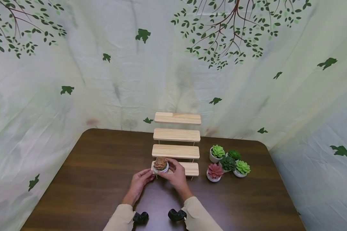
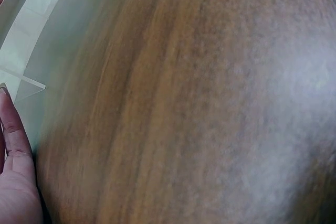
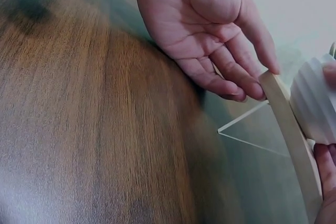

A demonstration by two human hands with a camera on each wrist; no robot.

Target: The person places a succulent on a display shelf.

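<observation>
A small potted succulent (image 1: 160,164) with brownish-orange leaves is at the left end of the lowest board (image 1: 188,168) of a tiered wooden shelf. My right hand (image 1: 177,176) grips its pot from the right, thumb in front and fingers behind. In the right wrist view the white ribbed pot (image 3: 312,103) stands right at the board's surface. My left hand (image 1: 140,183) pinches the left end of that same board. The right wrist view shows its thumb on the upper face and its fingertips (image 3: 254,90) at the underside. Only part of the left hand appears in the left wrist view.
Three more pale boards of the shelf, such as the top one (image 1: 177,118), rise in steps behind. To the right on the brown table (image 1: 104,166) several potted succulents are grouped, one with red leaves (image 1: 215,171). A leaf-printed cloth (image 1: 162,80) hangs behind the table.
</observation>
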